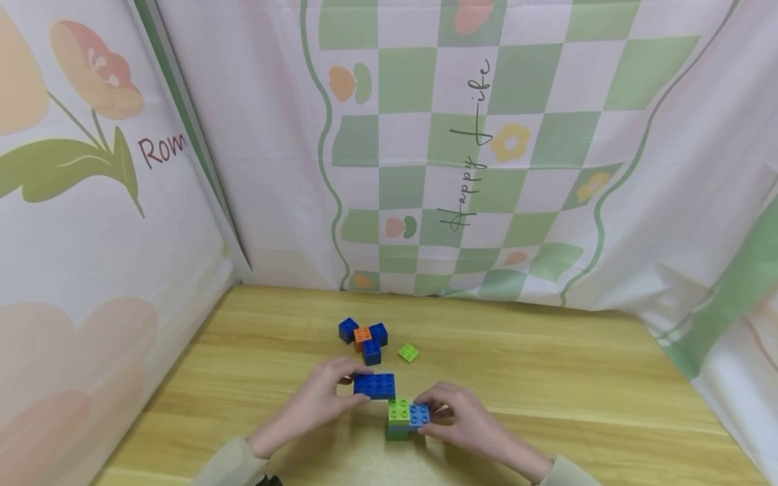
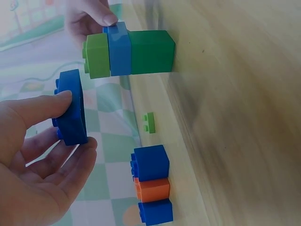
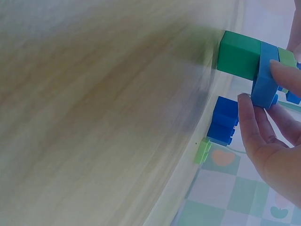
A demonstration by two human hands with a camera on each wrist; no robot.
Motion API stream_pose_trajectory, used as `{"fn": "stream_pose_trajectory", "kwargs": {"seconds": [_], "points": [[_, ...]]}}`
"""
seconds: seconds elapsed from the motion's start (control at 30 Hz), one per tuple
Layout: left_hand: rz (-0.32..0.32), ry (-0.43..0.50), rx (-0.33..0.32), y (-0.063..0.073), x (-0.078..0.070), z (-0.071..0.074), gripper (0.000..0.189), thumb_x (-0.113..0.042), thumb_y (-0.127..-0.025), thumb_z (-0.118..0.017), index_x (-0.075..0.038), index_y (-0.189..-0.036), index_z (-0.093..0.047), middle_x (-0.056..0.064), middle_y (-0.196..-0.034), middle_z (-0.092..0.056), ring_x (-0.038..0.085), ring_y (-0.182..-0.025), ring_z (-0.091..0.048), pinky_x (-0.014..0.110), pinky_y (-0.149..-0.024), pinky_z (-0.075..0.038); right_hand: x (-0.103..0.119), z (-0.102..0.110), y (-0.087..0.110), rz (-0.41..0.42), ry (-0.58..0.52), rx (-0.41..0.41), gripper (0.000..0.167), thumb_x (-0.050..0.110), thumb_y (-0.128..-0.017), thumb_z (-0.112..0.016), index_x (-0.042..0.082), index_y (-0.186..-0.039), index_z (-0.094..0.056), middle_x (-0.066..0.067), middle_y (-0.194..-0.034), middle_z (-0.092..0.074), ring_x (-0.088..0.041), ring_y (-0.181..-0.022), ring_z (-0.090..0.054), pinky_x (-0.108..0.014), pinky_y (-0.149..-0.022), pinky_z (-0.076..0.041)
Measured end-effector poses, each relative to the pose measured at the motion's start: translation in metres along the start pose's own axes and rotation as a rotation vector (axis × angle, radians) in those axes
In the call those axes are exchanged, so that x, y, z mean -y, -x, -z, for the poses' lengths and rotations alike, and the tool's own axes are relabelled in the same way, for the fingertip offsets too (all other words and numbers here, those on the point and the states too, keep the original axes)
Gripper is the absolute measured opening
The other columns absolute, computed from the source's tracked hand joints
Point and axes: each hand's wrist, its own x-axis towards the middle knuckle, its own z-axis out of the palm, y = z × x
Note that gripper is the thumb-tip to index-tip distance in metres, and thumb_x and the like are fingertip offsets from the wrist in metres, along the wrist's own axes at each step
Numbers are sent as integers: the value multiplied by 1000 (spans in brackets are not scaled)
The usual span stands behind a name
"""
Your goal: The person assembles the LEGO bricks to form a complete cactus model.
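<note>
- Left hand (image 1: 322, 393): partly closed, pinching dark-blue eight-stud brick (image 1: 374, 386).
- Right hand (image 1: 460, 417): partly closed, gripping light-blue brick (image 1: 419, 416) (partly hidden beneath lime-green brick (image 1: 398, 411)).
- Sleeves (image 1: 234, 464): cut off.

The long brick (image 1: 374, 387) is showing dark blue. The stack (image 1: 398, 412) is running through three colours — green at the bottom, lighter blue in the middle, lime on top. Three small bricks (image 1: 372, 352) are showing dark blue, another brick (image 1: 362, 337) is glowing orange. The table (image 1: 535, 364) is showing yellowish wood grain, the curtain (image 1: 404, 187) is wearing green-and-white checks — and the sleeves (image 1: 234, 464) are showing beige.
</note>
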Motion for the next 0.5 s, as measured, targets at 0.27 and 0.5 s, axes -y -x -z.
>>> {"fn": "stream_pose_trajectory", "kwargs": {"seconds": [0.27, 0.5], "points": [[-4, 26, 18, 0, -3, -1, 37, -15, -83, -78, -7, -118, -69, 8, -113, -70, 17, -97, -67, 34, -83, -61, -1, 0, 1, 9, -5, -3, 30, 22, -84, -78, 8, -109, -69, -6, -101, -68, -3, -87, -65, -17, -75, -60], [-9, 53, 38, 0, -5, -4, 36, -14, -84, -78, -8, -118, -68, 9, -115, -70, 16, -98, -67, 32, -83, -62, -1, 0, 0, -6, 1, 2, 29, 22, -84, -78, 9, -109, -69, -5, -101, -69, -3, -88, -65, -16, -75, -59]]}}
